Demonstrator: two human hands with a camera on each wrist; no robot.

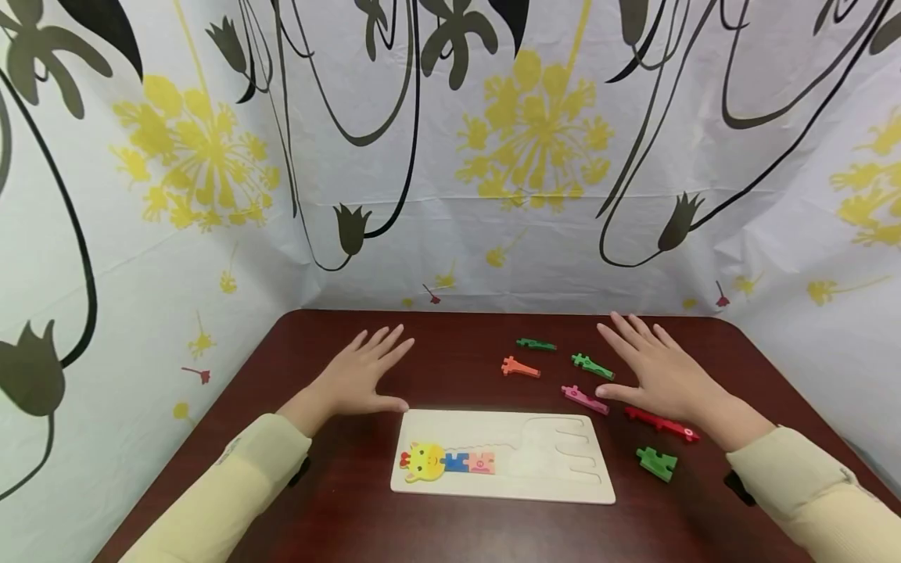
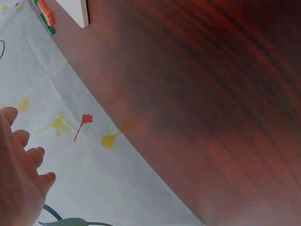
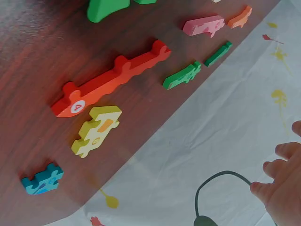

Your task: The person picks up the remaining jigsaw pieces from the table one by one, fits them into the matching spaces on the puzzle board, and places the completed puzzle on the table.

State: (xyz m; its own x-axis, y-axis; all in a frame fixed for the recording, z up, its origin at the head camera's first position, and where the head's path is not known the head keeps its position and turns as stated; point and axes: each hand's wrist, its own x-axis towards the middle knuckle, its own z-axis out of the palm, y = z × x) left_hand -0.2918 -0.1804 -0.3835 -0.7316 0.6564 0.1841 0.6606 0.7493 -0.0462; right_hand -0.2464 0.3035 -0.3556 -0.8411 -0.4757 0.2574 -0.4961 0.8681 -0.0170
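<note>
Presumably board (image 2: 76,9), mostly cut off

Right hand (image 3: 284,186) at the right edge against flower-printed white cloth (image 3: 211,127), wood-grain table (image 3: 37,70) alongside, long red puzzle piece (image 3: 110,81), yellow piece (image 3: 96,129) just beside it, blue piece (image 3: 43,181) lower left, 2 slim green pieces (image 3: 181,76), pink piece (image 3: 203,26) near orange piece (image 3: 240,18)
</note>
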